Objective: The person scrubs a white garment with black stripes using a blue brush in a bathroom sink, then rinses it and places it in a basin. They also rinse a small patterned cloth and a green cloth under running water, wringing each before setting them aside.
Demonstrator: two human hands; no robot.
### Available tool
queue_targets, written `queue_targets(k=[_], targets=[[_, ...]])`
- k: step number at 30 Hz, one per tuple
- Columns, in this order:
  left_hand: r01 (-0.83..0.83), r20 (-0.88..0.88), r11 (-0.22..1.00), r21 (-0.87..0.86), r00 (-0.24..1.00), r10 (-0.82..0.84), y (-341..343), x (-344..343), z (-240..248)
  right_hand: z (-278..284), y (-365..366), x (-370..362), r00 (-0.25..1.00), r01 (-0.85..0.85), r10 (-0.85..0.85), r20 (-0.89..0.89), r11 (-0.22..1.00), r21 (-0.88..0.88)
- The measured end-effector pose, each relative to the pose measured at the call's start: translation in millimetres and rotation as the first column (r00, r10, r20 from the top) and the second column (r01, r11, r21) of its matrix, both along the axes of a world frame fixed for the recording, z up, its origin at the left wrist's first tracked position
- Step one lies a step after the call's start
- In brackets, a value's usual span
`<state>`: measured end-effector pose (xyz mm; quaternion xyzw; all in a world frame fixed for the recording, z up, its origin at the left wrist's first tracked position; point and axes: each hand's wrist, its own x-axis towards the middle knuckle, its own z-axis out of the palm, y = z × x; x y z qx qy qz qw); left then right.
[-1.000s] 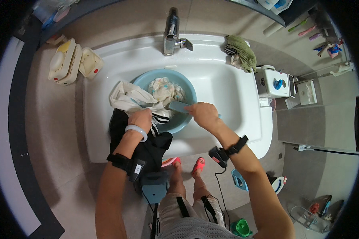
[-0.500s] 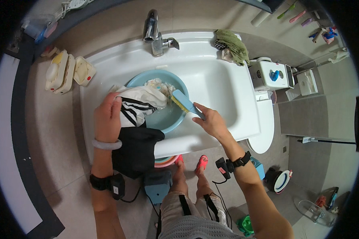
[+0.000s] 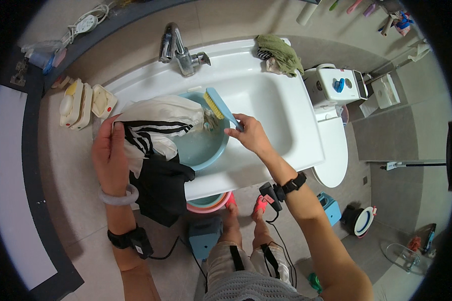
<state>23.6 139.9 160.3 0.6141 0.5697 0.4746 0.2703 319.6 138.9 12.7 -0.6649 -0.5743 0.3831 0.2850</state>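
Blue-handled scrub brush with yellow bristles [image 3: 218, 106]: my right hand [image 3: 248, 134] grips it over the blue plastic basin [image 3: 206, 150]; my left hand [image 3: 109, 155] clenches the black-and-white striped garment [image 3: 155, 125].

A basin [image 3: 206, 150] sits in the sink [image 3: 266, 95], in front of the faucet [image 3: 178, 47]. A garment [image 3: 155, 130] drapes over the basin's left rim. Soap dishes [image 3: 85, 103] lie left of the sink; a cloth [image 3: 281, 52] rests on its back right corner. The toilet [image 3: 331, 145] stands to the right.
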Motion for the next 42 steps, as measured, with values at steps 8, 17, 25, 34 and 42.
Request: queue_targets(k=[8, 17, 25, 34, 42], targets=[[0.022, 0.036, 1.000, 0.017, 0.999, -0.022, -13, -8, 1, -22, 44, -33, 0.972, 0.002, -0.017, -0.235, 0.998, -0.062], [-0.015, -0.002, 0.999, -0.043, 1.000, 0.014, -23, -18, 1, -49, 51, -58, 0.951, -0.044, -0.008, -0.309, 0.986, -0.159], [0.048, 0.066, 0.998, -0.051, 0.997, -0.044, -27, -18, -9, -64, 55, -58, 0.942, -0.122, 0.080, -0.327, 0.987, -0.109], [0.141, -0.129, 0.981, -0.133, 0.979, -0.158, -41, 51, 3, 17, 18, 111, 0.959, 0.055, -0.095, -0.268, 0.987, -0.152], [0.401, -0.225, 0.894, -0.199, 0.870, -0.440, -62, 116, -32, 88, -45, 245, 0.992, 0.035, -0.021, 0.123, 0.993, -0.110]])
